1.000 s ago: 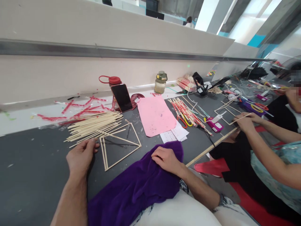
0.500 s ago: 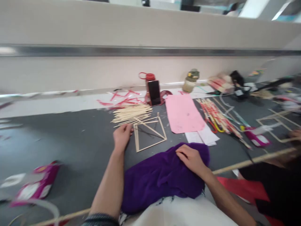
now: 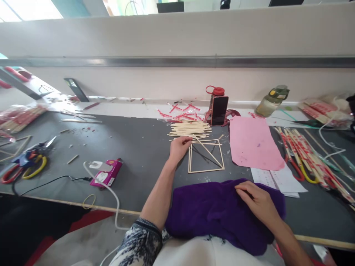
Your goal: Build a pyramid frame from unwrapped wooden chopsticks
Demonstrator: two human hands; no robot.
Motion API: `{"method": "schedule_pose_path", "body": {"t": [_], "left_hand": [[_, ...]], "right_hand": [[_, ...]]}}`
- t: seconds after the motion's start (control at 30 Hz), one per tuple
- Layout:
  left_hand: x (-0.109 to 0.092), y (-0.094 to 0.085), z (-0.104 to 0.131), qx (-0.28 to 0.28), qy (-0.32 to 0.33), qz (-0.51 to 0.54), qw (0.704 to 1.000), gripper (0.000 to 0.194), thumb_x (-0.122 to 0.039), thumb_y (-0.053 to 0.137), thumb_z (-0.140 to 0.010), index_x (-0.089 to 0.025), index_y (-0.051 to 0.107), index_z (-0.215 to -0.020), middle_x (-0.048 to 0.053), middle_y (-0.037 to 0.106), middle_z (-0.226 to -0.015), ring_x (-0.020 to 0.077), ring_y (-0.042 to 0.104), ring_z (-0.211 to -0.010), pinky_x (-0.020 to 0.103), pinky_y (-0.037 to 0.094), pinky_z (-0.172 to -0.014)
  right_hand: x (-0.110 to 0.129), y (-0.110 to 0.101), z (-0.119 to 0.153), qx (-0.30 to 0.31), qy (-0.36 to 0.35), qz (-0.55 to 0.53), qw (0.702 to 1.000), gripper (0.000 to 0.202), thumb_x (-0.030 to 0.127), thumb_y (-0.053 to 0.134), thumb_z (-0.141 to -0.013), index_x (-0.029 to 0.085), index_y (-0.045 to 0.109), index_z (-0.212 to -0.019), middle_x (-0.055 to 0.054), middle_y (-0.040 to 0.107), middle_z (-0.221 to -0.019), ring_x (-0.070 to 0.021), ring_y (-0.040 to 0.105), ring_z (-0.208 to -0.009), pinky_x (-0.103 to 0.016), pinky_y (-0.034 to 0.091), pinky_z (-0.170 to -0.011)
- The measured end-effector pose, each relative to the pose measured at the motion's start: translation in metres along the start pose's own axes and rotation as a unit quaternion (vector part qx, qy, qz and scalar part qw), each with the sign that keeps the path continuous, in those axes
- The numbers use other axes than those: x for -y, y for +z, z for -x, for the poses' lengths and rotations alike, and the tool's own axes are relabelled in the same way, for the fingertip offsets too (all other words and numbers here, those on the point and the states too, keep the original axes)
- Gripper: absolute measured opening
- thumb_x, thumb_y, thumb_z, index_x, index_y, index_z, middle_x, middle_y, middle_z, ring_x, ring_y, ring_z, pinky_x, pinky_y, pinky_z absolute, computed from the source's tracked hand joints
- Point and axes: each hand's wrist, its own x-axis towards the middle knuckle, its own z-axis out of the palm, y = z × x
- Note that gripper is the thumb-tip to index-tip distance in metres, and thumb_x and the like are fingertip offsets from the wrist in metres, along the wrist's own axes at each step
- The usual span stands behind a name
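My left hand [image 3: 181, 147] is closed at the upper left corner of a stick frame [image 3: 206, 170], its fingertips pressed together there; what they grip is too small to make out. One stick crosses the frame diagonally, and short pieces stand at its far corners. Behind lies a pile of loose wooden sticks [image 3: 188, 129]. My right hand [image 3: 256, 197] rests on a purple cloth [image 3: 205, 208] at the table's front edge, fingers curled with thumb and forefinger close; whether they pinch the cloth is unclear.
Behind the sticks stand a phone [image 3: 219, 110], a red-capped bottle [image 3: 219, 91] and a green-lidded bottle [image 3: 273, 100]. Pink paper [image 3: 251, 144] and wrapped sticks [image 3: 313, 155] lie right. At left are a magenta device [image 3: 107, 173] with cables and scissors [image 3: 34, 171].
The view has swung left, bringing the scissors and more of the left side into sight. Both hands keep about the same places at the frame and on the cloth.
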Motion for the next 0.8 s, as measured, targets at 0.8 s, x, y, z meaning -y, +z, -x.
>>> {"method": "schedule_pose_path", "body": {"t": [0.8], "left_hand": [[-0.038, 0.011, 0.013, 0.080, -0.064, -0.440, 0.892, 0.032, -0.042, 0.054, -0.078, -0.019, 0.069, -0.094, 0.013, 0.070, -0.092, 0.0278, 0.066, -0.091, 0.035, 0.050, -0.075]], "right_hand": [[0.024, 0.009, -0.099, 0.024, -0.051, 0.062, 0.997, 0.017, 0.029, 0.050, -0.090, 0.023, 0.066, -0.091, -0.001, 0.066, -0.088, -0.0149, 0.063, -0.079, -0.027, 0.047, -0.071]]}}
